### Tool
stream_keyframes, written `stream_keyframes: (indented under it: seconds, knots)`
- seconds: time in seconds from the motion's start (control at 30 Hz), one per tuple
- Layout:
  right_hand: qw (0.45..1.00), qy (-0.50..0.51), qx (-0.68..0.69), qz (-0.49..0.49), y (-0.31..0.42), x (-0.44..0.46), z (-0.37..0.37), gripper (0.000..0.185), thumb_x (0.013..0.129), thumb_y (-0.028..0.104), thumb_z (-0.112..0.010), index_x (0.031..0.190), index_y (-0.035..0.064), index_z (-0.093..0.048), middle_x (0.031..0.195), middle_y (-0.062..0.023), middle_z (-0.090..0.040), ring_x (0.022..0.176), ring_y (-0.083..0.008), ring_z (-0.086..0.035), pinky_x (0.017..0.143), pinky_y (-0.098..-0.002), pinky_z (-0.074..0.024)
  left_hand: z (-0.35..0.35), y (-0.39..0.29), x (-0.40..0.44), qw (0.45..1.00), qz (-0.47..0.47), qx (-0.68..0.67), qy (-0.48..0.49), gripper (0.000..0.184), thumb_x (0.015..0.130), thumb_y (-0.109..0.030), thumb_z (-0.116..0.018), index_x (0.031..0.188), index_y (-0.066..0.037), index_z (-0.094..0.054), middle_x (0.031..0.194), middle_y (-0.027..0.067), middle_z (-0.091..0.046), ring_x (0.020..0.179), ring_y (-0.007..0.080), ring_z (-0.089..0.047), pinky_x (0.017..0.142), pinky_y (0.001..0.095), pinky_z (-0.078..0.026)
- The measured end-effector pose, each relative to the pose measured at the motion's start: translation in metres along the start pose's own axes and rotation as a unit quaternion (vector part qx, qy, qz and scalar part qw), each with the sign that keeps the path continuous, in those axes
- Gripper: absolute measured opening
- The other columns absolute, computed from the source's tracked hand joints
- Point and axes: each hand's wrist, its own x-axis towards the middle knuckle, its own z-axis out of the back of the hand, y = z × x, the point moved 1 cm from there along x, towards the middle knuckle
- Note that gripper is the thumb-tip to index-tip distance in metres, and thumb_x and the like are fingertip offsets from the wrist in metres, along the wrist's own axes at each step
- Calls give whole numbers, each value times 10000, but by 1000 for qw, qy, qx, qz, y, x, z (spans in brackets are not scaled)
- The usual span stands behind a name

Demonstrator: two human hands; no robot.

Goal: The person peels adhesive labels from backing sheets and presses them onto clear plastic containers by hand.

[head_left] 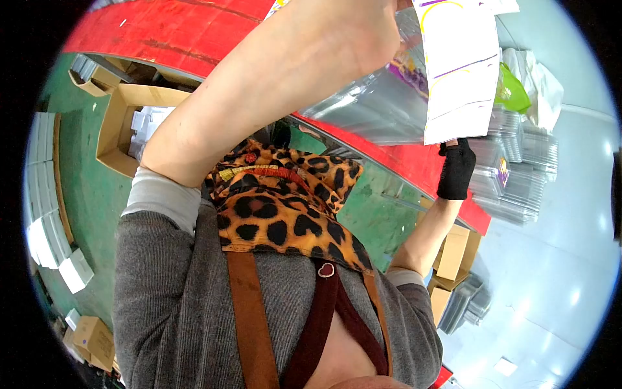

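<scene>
A white printed sheet (461,84) with yellow and purple lines hangs upright at the upper right, over the red table. At its lower edge, my right hand (457,170) in a black glove has its fingers curled and appears to grip the sheet. My left hand (382,29) reaches across from the left to the sheet's upper side; its fingers are mostly cut off by the top of the view, so their hold is hidden. Beneath my left wrist lies a clear plastic package (376,107) with purple print, partly behind the sheet.
Stacked clear plastic containers (512,175) stand right of my gloved hand, near a green bag (513,91). The red table (162,32) runs diagonally. A cardboard box (116,129) with white pieces sits left, with white stacks (48,214) beyond. More cardboard boxes (453,256) are below right.
</scene>
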Motion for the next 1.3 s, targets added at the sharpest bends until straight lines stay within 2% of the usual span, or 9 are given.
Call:
stream_keyframes:
  seconds: [0.13, 0.3, 0.4, 0.73, 0.87, 0.97, 1.0, 1.1, 1.3]
  knots:
    - [953, 55, 296, -32, 7, 5, -11, 532, 976, 286, -574, 1401, -23, -492, 1334, -178, -601, 1216, -313, -562, 984, -489, -460, -2, 5, 10, 999, -15, 19, -46, 385, 1036, -218, -455, 1339, 18, -480, 1337, 81, -569, 1225, 180, -522, 1084, 283, -388]
    - [564, 172, 788, -178, 31, 15, 3, 578, 990, 342, -553, 1386, -71, -463, 1424, -226, -521, 1372, -371, -441, 1147, -546, -351, -40, 13, 5, 959, -68, 143, -235, 459, 997, -258, -572, 1371, -2, -504, 1370, 112, -582, 1267, 237, -547, 1105, 388, -415]
    - [531, 176, 802, -209, 33, 18, -4, 674, 952, 444, -609, 1372, -66, -474, 1362, -239, -569, 1261, -393, -545, 1089, -571, -411, -57, -18, -32, 925, -14, 197, -325, 463, 986, -252, -611, 1365, 0, -528, 1322, 132, -625, 1215, 257, -605, 1065, 418, -471]
    - [668, 127, 687, -255, 56, 43, -16, 867, 828, 713, -624, 1276, -28, -576, 1233, -182, -659, 1113, -324, -635, 962, -487, -524, 12, -226, -111, 475, 124, 684, -539, 390, 921, -302, -723, 1112, 35, -673, 941, 115, -743, 791, 152, -726, 704, 273, -592]
    - [680, 176, 669, -243, 58, 49, -14, 864, 840, 748, -572, 1253, -11, -599, 1195, -157, -676, 1063, -303, -647, 929, -453, -534, 53, -283, -77, 422, 244, 729, -480, 463, 888, -355, -748, 1132, 30, -672, 971, 148, -737, 825, 211, -723, 703, 321, -567]
    - [657, 239, 674, -239, 46, 56, -12, 773, 868, 719, -563, 1188, 22, -653, 1089, -136, -714, 962, -263, -674, 880, -419, -544, 104, -304, -62, 37, 159, 932, -324, 523, 868, -382, -743, 1192, 17, -648, 1090, 200, -708, 971, 306, -701, 855, 394, -548]
    - [653, 279, 672, -213, 62, 51, -11, 725, 886, 692, -566, 1157, 28, -672, 1045, -130, -726, 920, -248, -684, 862, -408, -547, 86, -272, -40, 9, 152, 927, -343, 563, 854, -399, -734, 1244, -8, -623, 1224, 220, -653, 1136, 348, -633, 974, 425, -491]
    - [711, 199, 628, -246, 71, 51, -18, 660, 926, 595, -574, 1178, -10, -657, 1083, -130, -723, 968, -252, -687, 895, -415, -543, 130, -250, -38, 119, 38, 970, -211, 472, 891, -332, -697, 1253, -38, -624, 1239, 204, -641, 1186, 314, -602, 998, 402, -475]
    - [843, 210, 475, -139, 84, 32, -25, 663, 808, 195, -705, 1397, -21, -491, 1282, -152, -631, 1166, -257, -617, 1020, -365, -481, 151, -173, -48, 202, 273, 887, -313, 355, 876, -351, -717, 933, 0, -728, 969, 172, -723, 869, 307, -700, 765, 414, -546]
